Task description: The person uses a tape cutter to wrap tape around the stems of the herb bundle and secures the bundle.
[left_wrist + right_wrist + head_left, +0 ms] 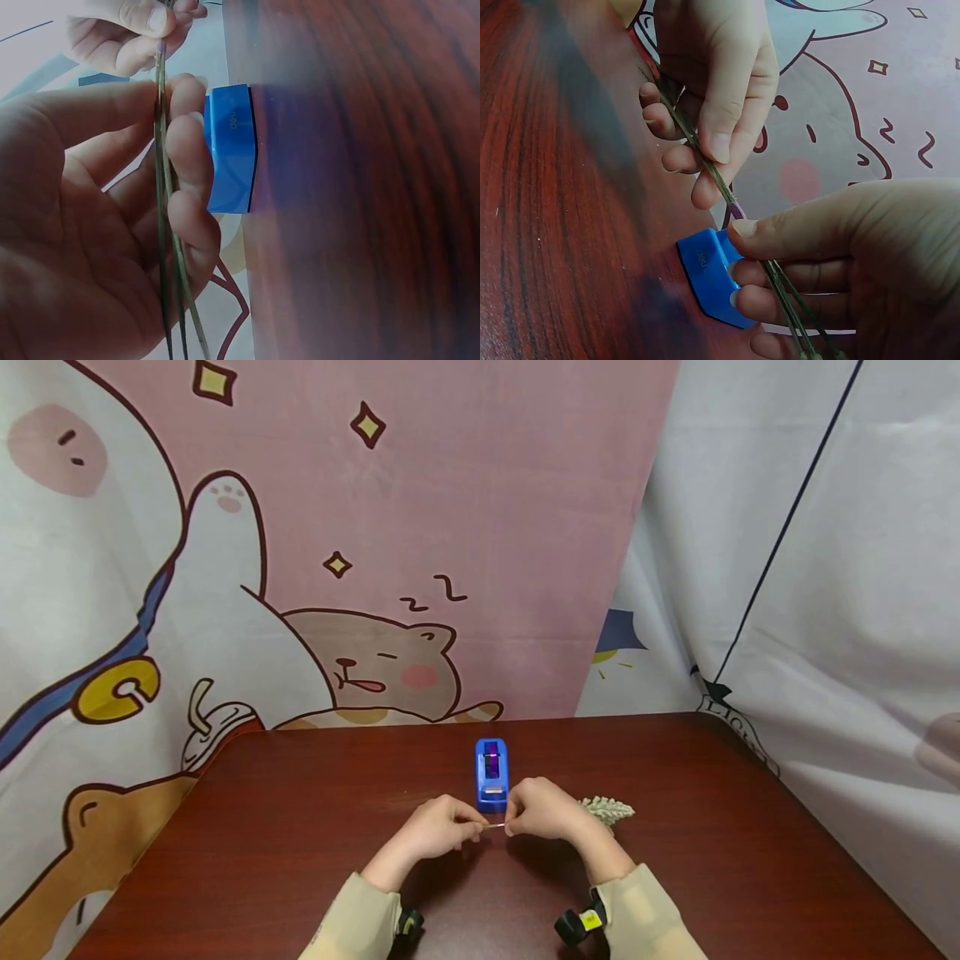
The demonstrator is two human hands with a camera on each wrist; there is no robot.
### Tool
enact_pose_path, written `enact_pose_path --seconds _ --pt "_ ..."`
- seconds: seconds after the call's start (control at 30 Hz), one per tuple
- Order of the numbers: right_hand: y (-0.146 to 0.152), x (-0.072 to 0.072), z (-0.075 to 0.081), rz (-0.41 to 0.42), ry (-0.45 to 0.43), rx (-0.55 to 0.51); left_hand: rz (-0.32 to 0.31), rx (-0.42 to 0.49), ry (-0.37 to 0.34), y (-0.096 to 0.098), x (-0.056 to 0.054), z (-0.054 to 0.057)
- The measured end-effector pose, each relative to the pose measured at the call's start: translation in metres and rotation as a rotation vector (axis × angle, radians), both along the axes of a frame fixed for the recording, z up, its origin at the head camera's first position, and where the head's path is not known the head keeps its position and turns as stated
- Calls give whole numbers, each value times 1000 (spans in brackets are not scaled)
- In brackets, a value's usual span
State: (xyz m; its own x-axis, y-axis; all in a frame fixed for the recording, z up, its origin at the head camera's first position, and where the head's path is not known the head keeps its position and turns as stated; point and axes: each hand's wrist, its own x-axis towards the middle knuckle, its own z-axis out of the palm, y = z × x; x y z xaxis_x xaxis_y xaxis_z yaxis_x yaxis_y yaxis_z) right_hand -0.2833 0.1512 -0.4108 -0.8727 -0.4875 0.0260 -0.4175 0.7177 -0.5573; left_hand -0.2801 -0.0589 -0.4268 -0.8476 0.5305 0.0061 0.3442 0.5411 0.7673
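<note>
Both hands pinch one slim bundle of stems [676, 120] with pale green, leafy-looking heads [611, 811] that show beyond the right wrist. In the head view, my left hand [442, 827] grips the thin stem ends, fingers curled under them in the left wrist view. Close beside it, my right hand [546, 811] holds the bundle between thumb and fingers. A purple band of tape [736, 211] circles the stems right at the right thumb. Just beyond the hands stands a blue tape dispenser [492, 787] with a purple roll in it.
The dark reddish-brown table [315, 852] reaches back to a pink cartoon curtain [525, 527]. A white curtain [840, 568] hangs along the right side. Each wrist carries a small black device, one of them the right wrist camera [579, 925].
</note>
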Motion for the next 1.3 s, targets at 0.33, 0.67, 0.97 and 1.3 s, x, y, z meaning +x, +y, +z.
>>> enact_pose_path --seconds 0.33,0.67,0.97,1.3 --pt "-1 0 -1 -17 58 29 11 -19 19 2 0 -1" --pt "-2 -2 -5 -51 68 43 16 -26 100 2 -2 -5" --pt "0 1 2 -23 7 41 66 -44 150 2 -2 -7" --pt "1 -1 1 -27 44 63 108 -42 180 5 -1 -7"
